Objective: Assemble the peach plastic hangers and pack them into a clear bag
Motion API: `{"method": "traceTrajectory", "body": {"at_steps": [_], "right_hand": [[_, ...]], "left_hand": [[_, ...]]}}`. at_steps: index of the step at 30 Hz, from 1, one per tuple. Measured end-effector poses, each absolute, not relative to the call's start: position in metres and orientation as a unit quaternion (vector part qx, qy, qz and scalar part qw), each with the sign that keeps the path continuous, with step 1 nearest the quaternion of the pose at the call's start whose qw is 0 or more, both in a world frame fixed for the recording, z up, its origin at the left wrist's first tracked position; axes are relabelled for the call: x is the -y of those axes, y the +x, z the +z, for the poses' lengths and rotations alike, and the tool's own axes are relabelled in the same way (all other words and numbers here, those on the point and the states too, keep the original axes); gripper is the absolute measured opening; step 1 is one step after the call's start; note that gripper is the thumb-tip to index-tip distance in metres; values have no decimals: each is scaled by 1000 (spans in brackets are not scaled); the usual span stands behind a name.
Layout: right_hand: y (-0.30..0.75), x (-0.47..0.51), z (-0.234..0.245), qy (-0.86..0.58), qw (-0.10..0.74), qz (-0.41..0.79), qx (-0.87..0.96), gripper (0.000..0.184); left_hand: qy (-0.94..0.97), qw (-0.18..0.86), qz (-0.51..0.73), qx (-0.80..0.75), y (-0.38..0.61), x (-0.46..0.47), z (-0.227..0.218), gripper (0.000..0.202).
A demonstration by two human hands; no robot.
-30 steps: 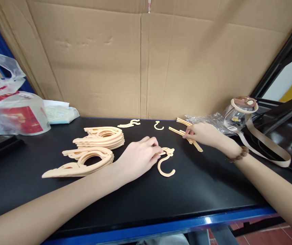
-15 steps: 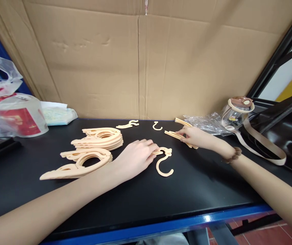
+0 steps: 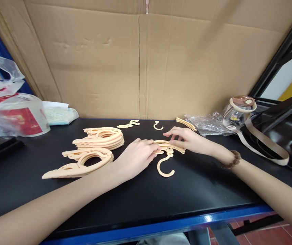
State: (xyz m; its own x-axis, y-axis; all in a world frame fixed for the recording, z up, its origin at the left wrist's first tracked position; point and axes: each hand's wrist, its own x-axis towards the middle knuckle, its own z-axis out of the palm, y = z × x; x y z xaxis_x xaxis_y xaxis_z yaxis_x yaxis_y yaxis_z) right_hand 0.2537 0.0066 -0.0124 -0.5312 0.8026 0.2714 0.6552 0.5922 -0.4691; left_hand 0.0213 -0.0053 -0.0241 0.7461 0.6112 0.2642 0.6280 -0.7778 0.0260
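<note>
My left hand (image 3: 142, 153), its fingers closed, grips a cream plastic folding hanger piece with a curved hook (image 3: 158, 168). The hook points toward the front edge, and the part under the fingers is hidden. Just beyond it my right hand (image 3: 186, 137) has its thumb and some fingers on loose curved hanger arms (image 3: 176, 147); its index finger is raised. The arms' left ends reach my left fingertips. To the left lie two stacks of folded hangers, a far stack (image 3: 119, 140) and a near stack (image 3: 69, 170) partly behind my left forearm.
At the back are a small hanger part (image 3: 129, 124), a loose hook (image 3: 158, 126) and more hanger arms (image 3: 186, 123). Crumpled clear plastic (image 3: 208, 123), a strapped bottle (image 3: 237, 114) and a black bag (image 3: 283, 122) stand right. A plastic bag (image 3: 18, 115) and tissue pack (image 3: 60, 116) are left.
My right hand has brought the curved hanger arms left and nearer, up against the piece in my left hand. My left hand has hardly moved.
</note>
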Motion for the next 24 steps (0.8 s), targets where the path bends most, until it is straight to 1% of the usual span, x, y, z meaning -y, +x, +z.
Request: {"method": "traceTrajectory", "body": {"at_steps": [2, 5, 10, 14, 17, 19, 24], "right_hand": [[256, -7, -10, -424, 231, 133, 866, 34], [261, -7, -7, -436, 184, 84, 877, 30], [264, -6, -3, -466, 125, 83, 872, 33], [261, -5, -3, -471, 135, 102, 866, 29], [260, -6, -3, -468, 143, 81, 868, 24], [260, -6, -3, -466, 135, 65, 872, 26], [259, -5, -2, -459, 131, 54, 877, 27]], "left_hand": [[-932, 39, -131, 336, 22, 6, -23, 24], [-927, 36, -136, 347, 22, 7, -21, 20], [-922, 3, -147, 359, 21, 7, -21, 26], [-923, 12, -148, 354, 21, 9, -22, 27], [-926, -4, -149, 347, 21, 11, -23, 31], [-927, -11, -149, 345, 22, 11, -23, 33], [-926, -7, -149, 346, 22, 11, -22, 25]]}}
